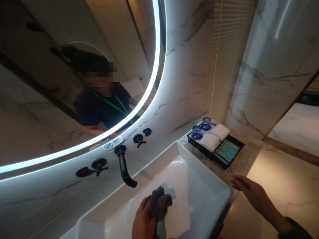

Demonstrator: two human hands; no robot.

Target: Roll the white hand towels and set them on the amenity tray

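A crumpled grey cloth (160, 204) is bunched in my left hand (144, 220), which is closed around it above the white sink basin (201, 202). Below and ahead of the black spout (124, 169), the cloth hangs clear of its tip. To the right of the basin, my right hand (241, 184) hovers by the stone counter's edge. Its fingers are curled together, and nothing shows in them. The nearest thing to it is a black tray (215, 152) on the counter.
Rolled white towels (211, 142) and two glasses with blue lids (196, 133) sit in the tray. Black tap handles (99, 163) flank the spout on the marble wall. Above is a lit mirror (119, 39) reflecting a person. Blinds (229, 56) hang behind the tray.
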